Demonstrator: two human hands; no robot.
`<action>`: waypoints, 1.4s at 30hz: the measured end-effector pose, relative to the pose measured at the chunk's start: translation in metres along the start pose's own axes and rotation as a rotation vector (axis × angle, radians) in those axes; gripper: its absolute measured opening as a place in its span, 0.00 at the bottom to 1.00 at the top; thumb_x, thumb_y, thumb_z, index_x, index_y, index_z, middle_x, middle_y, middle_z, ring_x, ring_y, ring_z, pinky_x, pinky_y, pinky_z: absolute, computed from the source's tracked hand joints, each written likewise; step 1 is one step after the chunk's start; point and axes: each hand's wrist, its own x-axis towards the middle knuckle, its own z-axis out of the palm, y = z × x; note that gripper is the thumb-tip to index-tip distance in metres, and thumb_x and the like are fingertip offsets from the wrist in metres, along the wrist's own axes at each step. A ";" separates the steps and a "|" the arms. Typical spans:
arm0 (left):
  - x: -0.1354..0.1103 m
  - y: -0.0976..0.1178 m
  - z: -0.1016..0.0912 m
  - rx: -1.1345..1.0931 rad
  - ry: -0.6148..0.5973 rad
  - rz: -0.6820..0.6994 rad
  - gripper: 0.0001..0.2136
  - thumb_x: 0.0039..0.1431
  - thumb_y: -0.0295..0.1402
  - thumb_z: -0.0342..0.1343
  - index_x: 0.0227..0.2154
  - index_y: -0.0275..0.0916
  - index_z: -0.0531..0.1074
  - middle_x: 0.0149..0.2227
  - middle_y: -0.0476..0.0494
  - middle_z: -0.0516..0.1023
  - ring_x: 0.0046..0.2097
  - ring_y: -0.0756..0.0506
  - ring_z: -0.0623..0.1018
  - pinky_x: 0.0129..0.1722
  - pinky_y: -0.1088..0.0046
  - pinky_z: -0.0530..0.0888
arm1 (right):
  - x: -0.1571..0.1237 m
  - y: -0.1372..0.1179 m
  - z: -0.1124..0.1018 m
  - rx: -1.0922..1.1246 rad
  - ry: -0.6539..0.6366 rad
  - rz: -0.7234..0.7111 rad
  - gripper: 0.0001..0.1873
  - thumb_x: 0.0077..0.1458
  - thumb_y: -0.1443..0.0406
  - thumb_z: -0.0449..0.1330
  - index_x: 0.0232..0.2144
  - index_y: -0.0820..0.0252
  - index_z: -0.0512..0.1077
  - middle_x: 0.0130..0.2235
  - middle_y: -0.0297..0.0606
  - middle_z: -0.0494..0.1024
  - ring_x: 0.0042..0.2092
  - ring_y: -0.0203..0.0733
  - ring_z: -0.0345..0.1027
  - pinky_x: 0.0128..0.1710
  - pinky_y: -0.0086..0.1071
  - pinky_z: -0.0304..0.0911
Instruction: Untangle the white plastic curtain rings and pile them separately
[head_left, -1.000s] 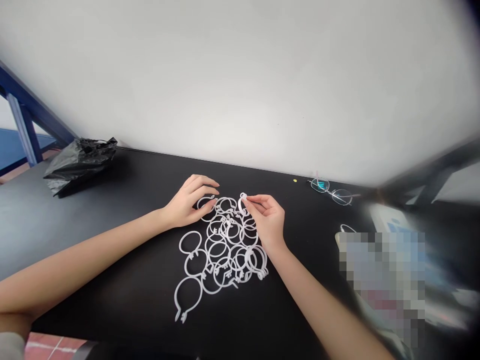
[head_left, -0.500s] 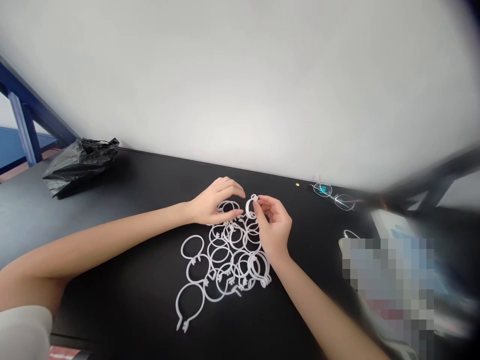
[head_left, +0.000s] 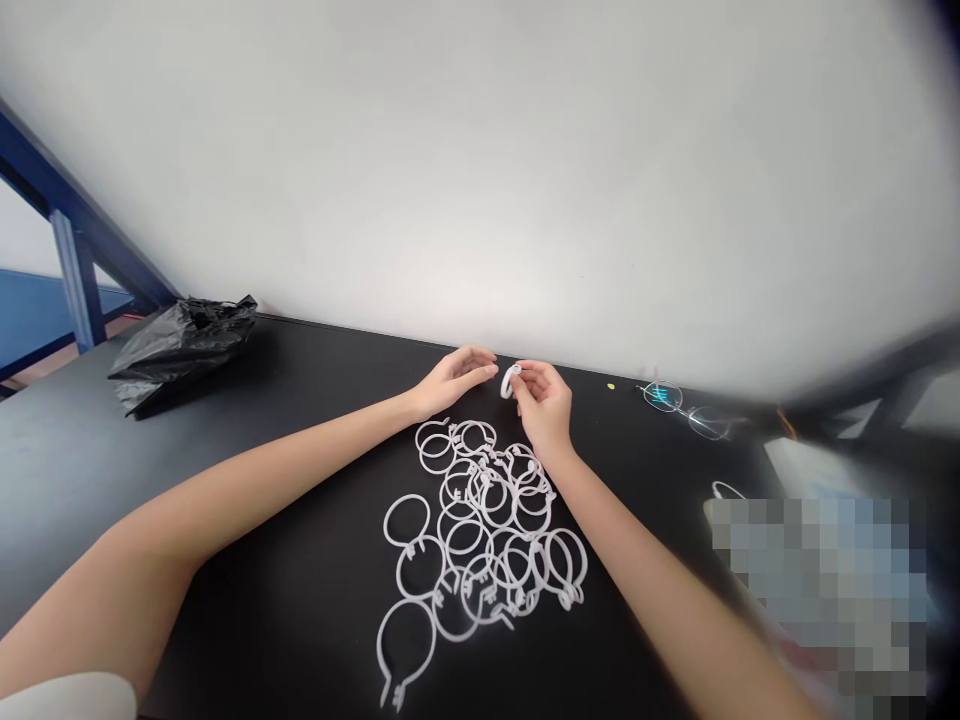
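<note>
My right hand [head_left: 544, 405] pinches one white plastic ring [head_left: 509, 381] between thumb and fingers, held up just beyond the pile. My left hand [head_left: 452, 378] reaches toward that ring with its fingers loosely extended, its fingertips a little short of the ring and holding nothing. Below both hands a pile of several white plastic rings [head_left: 480, 520], each with a small clip tab, lies spread on the black table [head_left: 300, 520].
A crumpled black plastic bag [head_left: 184, 345] lies at the table's far left. A pair of glasses [head_left: 686, 408] rests at the far right beside a small yellow dot [head_left: 610, 386]. A blurred-out object sits at the right edge. A white wall rises behind the table.
Both hands have lifted off the ring pile and moved away toward the wall. My right hand still holds its ring; my left hand left the rings it was touching.
</note>
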 end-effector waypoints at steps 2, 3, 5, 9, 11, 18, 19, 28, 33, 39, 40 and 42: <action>0.001 0.000 0.000 -0.003 0.015 -0.004 0.18 0.55 0.42 0.62 0.42 0.34 0.71 0.42 0.42 0.76 0.47 0.44 0.76 0.54 0.60 0.69 | 0.002 0.002 0.003 0.039 -0.041 0.000 0.12 0.49 0.61 0.65 0.34 0.60 0.71 0.31 0.37 0.77 0.28 0.36 0.70 0.19 0.25 0.60; 0.001 0.000 0.000 0.004 0.017 -0.010 0.18 0.55 0.42 0.62 0.42 0.34 0.71 0.42 0.42 0.77 0.46 0.44 0.77 0.53 0.60 0.69 | 0.003 0.003 0.004 0.059 -0.050 0.003 0.11 0.48 0.62 0.66 0.34 0.60 0.71 0.31 0.37 0.77 0.28 0.36 0.71 0.19 0.25 0.62; 0.001 0.001 0.000 0.017 0.009 -0.023 0.18 0.54 0.42 0.64 0.41 0.34 0.72 0.41 0.41 0.78 0.45 0.43 0.78 0.51 0.60 0.71 | 0.005 0.004 0.004 0.094 -0.049 0.007 0.11 0.48 0.62 0.66 0.33 0.60 0.71 0.29 0.36 0.78 0.29 0.36 0.72 0.21 0.26 0.65; -0.001 0.004 0.002 0.031 -0.037 -0.054 0.19 0.50 0.41 0.67 0.40 0.32 0.73 0.41 0.39 0.80 0.43 0.42 0.80 0.49 0.61 0.74 | 0.006 0.006 0.003 0.135 -0.029 0.004 0.10 0.46 0.63 0.67 0.32 0.59 0.71 0.30 0.35 0.79 0.30 0.38 0.75 0.24 0.28 0.70; -0.002 0.005 0.002 0.033 -0.048 -0.068 0.20 0.49 0.40 0.67 0.41 0.32 0.74 0.42 0.38 0.80 0.44 0.42 0.80 0.49 0.61 0.74 | 0.006 0.005 0.003 0.148 -0.026 0.002 0.10 0.46 0.63 0.67 0.31 0.59 0.71 0.30 0.35 0.79 0.31 0.39 0.75 0.25 0.29 0.72; -0.004 0.007 0.000 0.021 -0.086 -0.071 0.19 0.50 0.36 0.68 0.43 0.32 0.74 0.43 0.37 0.81 0.45 0.42 0.80 0.49 0.61 0.76 | 0.002 0.002 0.005 0.151 -0.031 -0.025 0.11 0.47 0.60 0.68 0.30 0.59 0.72 0.31 0.38 0.80 0.32 0.41 0.77 0.29 0.33 0.75; -0.004 0.008 0.000 0.016 -0.092 -0.080 0.20 0.50 0.36 0.68 0.43 0.32 0.74 0.42 0.37 0.81 0.45 0.42 0.81 0.49 0.61 0.76 | 0.001 0.002 0.006 0.149 -0.033 -0.028 0.11 0.47 0.60 0.67 0.30 0.59 0.72 0.31 0.38 0.80 0.33 0.42 0.77 0.30 0.33 0.75; -0.006 0.008 -0.001 0.035 -0.080 -0.088 0.21 0.47 0.35 0.70 0.43 0.32 0.75 0.41 0.38 0.81 0.43 0.43 0.81 0.51 0.60 0.76 | -0.001 -0.005 0.006 0.135 -0.059 -0.043 0.07 0.52 0.60 0.62 0.29 0.59 0.73 0.32 0.37 0.79 0.34 0.40 0.76 0.32 0.33 0.75; -0.007 0.006 -0.002 0.063 -0.116 -0.096 0.21 0.47 0.37 0.69 0.44 0.33 0.77 0.40 0.38 0.82 0.43 0.42 0.81 0.51 0.59 0.76 | 0.000 -0.005 0.005 0.087 -0.060 -0.014 0.12 0.51 0.57 0.65 0.33 0.59 0.74 0.31 0.38 0.79 0.33 0.40 0.75 0.31 0.33 0.74; -0.007 0.008 -0.003 0.074 -0.132 -0.102 0.22 0.48 0.38 0.69 0.44 0.33 0.77 0.40 0.38 0.82 0.43 0.41 0.81 0.50 0.60 0.76 | 0.000 0.000 0.004 0.016 -0.114 -0.069 0.14 0.54 0.54 0.63 0.30 0.60 0.74 0.30 0.37 0.76 0.32 0.38 0.72 0.29 0.30 0.71; -0.007 0.009 -0.004 0.071 -0.137 -0.100 0.22 0.48 0.38 0.69 0.44 0.33 0.78 0.40 0.38 0.82 0.43 0.41 0.81 0.50 0.61 0.76 | -0.001 -0.001 0.004 0.023 -0.119 -0.064 0.14 0.54 0.54 0.63 0.30 0.60 0.74 0.29 0.36 0.76 0.30 0.37 0.72 0.28 0.30 0.70; -0.007 0.009 -0.004 0.063 -0.149 -0.097 0.21 0.48 0.38 0.68 0.45 0.33 0.78 0.41 0.38 0.83 0.44 0.41 0.81 0.51 0.61 0.76 | -0.001 -0.003 0.004 0.054 -0.134 -0.043 0.13 0.55 0.55 0.63 0.30 0.60 0.73 0.26 0.34 0.75 0.27 0.36 0.70 0.28 0.30 0.70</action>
